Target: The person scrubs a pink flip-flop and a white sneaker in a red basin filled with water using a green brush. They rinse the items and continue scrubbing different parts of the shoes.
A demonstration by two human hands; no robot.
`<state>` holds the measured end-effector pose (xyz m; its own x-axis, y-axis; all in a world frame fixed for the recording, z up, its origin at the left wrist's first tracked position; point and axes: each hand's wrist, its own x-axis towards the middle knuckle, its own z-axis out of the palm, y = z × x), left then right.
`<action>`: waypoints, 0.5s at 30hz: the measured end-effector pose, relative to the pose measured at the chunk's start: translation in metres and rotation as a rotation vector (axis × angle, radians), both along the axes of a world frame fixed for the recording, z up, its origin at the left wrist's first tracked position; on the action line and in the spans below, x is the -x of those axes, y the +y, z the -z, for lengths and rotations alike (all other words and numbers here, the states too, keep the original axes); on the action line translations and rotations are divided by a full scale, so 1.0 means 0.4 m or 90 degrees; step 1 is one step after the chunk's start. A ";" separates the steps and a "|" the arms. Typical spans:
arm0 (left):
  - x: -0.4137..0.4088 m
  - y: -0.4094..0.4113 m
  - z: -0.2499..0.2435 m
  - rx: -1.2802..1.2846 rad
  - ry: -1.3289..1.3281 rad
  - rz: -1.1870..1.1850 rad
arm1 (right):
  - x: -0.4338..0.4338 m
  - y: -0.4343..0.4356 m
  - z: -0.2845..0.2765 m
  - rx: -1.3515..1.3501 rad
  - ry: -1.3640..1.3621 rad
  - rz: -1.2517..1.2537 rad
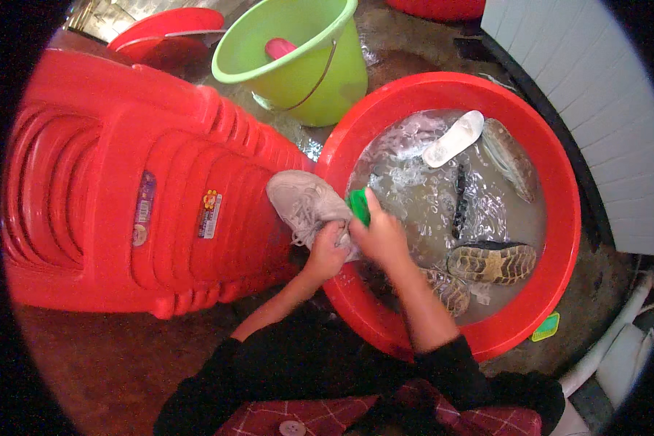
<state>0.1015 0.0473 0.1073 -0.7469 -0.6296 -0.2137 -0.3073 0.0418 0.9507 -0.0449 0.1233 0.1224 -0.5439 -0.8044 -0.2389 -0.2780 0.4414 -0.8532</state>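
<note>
A pale lace-up sneaker (297, 199) is held over the left rim of a red plastic basin (562, 218), its toe pointing up and left. My left hand (329, 250) grips it near the ankle opening. In my right hand (382, 234) is a green scrubbing brush (359, 206), close against the shoe's heel side; its bristles are hidden. Murky, sudsy water fills the basin. A white insole (453, 139), a shoe (507, 158) on its side and a dark strip (459, 199) lie in it. Nearer me, a shoe with a patterned sole (493, 264) and another patterned sole (447, 291) show.
Stacked red plastic stools (114, 207) lie sideways on the left. A light green bucket (327, 82) with a wire handle stands behind the basin, a pink object (279, 48) inside. A small yellow-green plastic piece (545, 327) touches the basin's lower right. A white panel (583, 98) borders the right.
</note>
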 end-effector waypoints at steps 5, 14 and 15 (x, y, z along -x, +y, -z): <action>-0.007 0.020 0.044 0.178 0.002 0.051 | 0.158 -0.049 0.177 -0.165 0.064 0.050; 0.061 0.019 -0.101 -0.026 0.053 0.054 | 0.122 0.208 0.392 -0.339 0.244 -0.140; 0.062 0.008 -0.111 -0.098 0.053 0.029 | 0.120 0.206 0.362 -0.306 0.208 -0.224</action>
